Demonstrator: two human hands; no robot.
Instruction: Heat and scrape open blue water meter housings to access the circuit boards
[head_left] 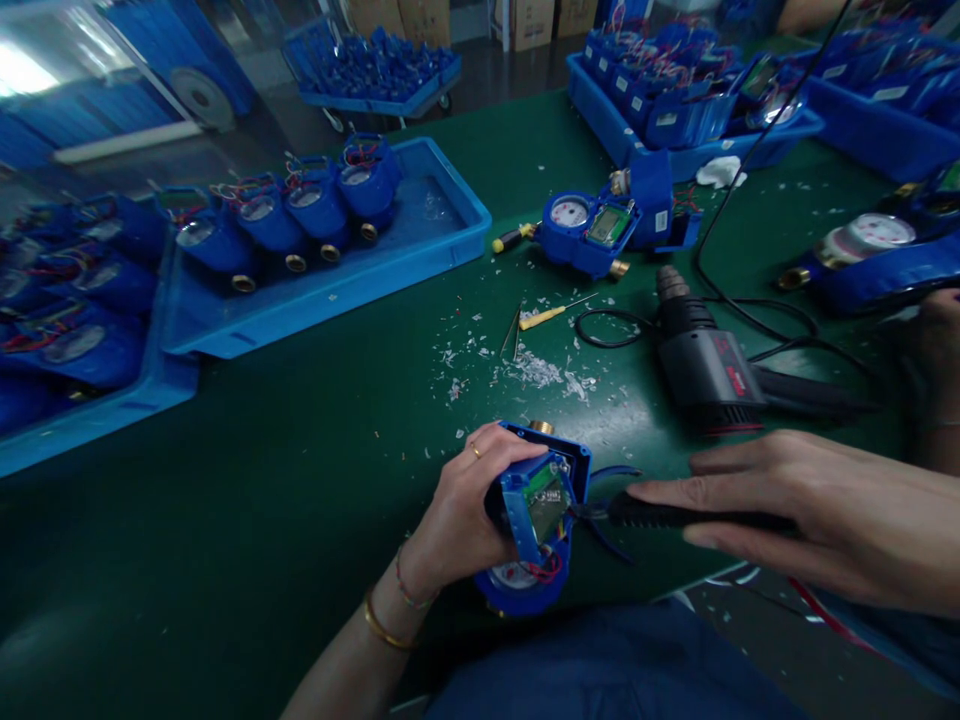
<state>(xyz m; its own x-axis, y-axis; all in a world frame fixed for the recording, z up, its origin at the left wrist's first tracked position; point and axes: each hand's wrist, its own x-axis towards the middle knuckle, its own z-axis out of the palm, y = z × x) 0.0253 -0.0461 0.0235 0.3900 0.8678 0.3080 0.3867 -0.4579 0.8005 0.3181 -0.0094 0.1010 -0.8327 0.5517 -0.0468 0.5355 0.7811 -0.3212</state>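
Meter (pixel 526 530), gripped by the left hand (pixel 471 505), risks a scratched board (pixel 547 498) beside those fingers should the tool (pixel 660 515) gripped in the right hand (pixel 817 510) slip.

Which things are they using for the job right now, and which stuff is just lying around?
In use:
- blue meter unit, held by the left hand
- black-handled tool, in the right hand, tip at the unit

Seemingly just lying about:
- heat gun
- thin yellow-handled tool
- white scraps
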